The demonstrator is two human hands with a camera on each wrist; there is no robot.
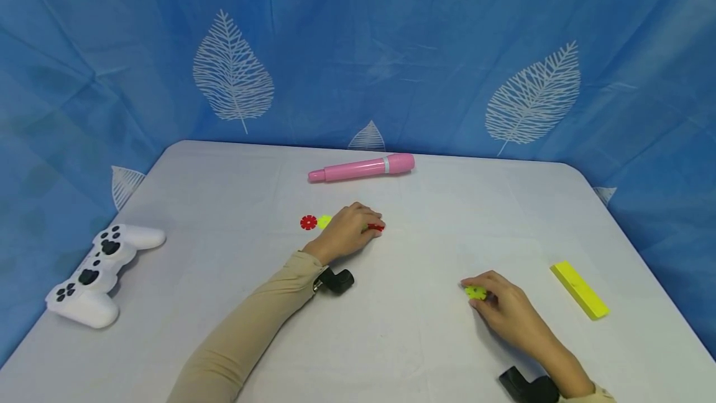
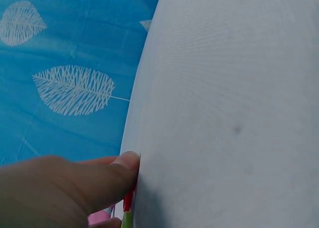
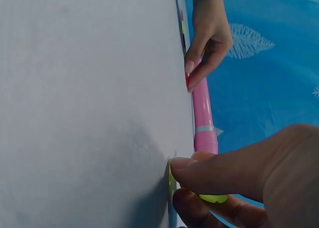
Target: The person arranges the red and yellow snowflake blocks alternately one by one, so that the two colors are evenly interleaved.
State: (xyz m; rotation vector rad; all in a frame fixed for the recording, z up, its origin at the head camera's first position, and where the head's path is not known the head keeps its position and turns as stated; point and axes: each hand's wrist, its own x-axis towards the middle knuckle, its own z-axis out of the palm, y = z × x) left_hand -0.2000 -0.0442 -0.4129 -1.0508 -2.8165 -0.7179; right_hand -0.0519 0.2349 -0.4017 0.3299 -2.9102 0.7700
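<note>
My left hand [image 1: 348,232] is at the table's middle, pinching a red notched disc [image 1: 376,227] low at the white tabletop. In the left wrist view that red disc [image 2: 128,200] shows under the thumb, with a green edge [image 2: 126,219] beside it. A flat red flower-shaped disc [image 1: 309,222] lies left of this hand, and a yellow-green disc [image 1: 324,222] beside it is partly hidden by the hand. Further right and nearer, my right hand [image 1: 506,310] pinches a yellow-green notched disc [image 1: 476,292] between thumb and fingers. Another yellow-green patch [image 3: 214,198] shows among its fingers.
A pink microphone-shaped stick [image 1: 360,168] lies behind the left hand. At the left edge rests a white game controller [image 1: 103,275]. A yellow rectangular block [image 1: 579,290] lies right of the right hand. Blue leaf-printed cloth [image 1: 380,48] hangs behind the table.
</note>
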